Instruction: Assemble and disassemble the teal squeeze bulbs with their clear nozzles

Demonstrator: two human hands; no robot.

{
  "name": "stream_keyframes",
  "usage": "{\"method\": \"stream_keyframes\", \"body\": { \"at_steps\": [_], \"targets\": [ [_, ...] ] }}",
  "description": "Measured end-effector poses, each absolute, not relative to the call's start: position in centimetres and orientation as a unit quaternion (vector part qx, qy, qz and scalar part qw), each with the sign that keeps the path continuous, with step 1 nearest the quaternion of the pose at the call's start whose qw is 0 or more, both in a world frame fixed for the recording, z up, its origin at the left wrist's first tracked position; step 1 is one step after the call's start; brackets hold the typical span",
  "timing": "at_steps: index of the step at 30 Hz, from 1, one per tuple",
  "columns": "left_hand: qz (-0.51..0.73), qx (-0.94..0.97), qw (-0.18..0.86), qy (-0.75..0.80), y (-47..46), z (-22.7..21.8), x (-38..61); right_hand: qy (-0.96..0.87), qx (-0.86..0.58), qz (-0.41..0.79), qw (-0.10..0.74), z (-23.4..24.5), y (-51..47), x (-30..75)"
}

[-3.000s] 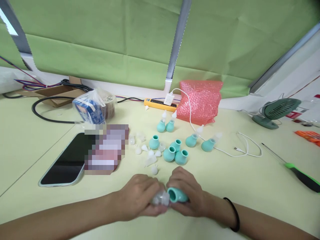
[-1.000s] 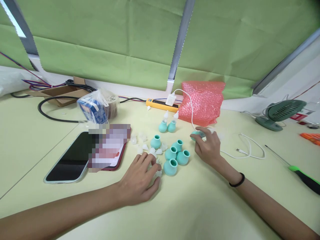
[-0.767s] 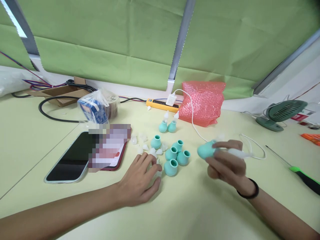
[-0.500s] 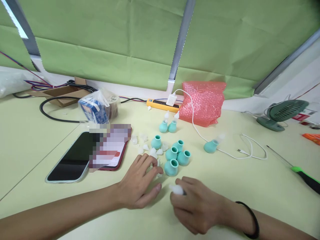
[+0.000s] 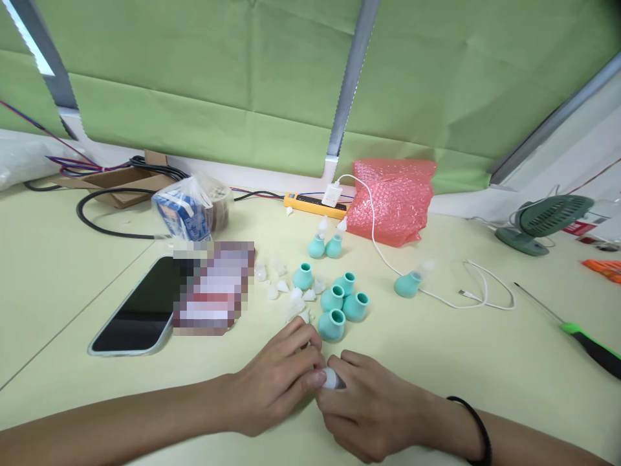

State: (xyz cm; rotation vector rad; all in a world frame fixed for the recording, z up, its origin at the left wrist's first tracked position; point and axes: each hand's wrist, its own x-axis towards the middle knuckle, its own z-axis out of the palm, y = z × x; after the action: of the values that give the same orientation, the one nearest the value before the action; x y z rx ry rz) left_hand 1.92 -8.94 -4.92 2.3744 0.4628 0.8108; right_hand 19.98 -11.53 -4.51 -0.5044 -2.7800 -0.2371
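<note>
Close to the table's front edge, my right hand is closed round a small translucent white nozzle piece with a grey end. My left hand meets it from the left, thumb and fingers pinching the nozzle's white end. What else lies inside my right fist is hidden. Just beyond my hands stand several open-necked teal bulbs. Loose white nozzle tips lie beside them, near my left fingers. Farther back, two teal bulbs with white tips stand upright, and a similar tipped bulb leans at the right.
Two phones lie at the left, one blurred out. Behind them are a plastic-wrapped blue pack, a yellow power strip and a red bubble-wrap bag. To the right are a white cable, a screwdriver and a green fan.
My left hand has moved right and toward me from the loose tips and now pinches the nozzle piece. My right hand has shifted slightly left, bringing both hands together.
</note>
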Motion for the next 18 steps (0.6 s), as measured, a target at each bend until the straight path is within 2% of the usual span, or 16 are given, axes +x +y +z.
{"method": "stream_keyframes", "body": {
  "at_steps": [7,18],
  "targets": [
    [0.307,0.85,0.372,0.211,-8.84,-4.59,2.11,-0.967,-0.167,-0.084,0.171,-4.2,-11.2,20.06],
    [0.316,0.82,0.404,0.253,-8.94,-4.46,2.5,-0.96,-0.151,-0.091,0.219,-3.95,-11.11,20.05]
  ]
}}
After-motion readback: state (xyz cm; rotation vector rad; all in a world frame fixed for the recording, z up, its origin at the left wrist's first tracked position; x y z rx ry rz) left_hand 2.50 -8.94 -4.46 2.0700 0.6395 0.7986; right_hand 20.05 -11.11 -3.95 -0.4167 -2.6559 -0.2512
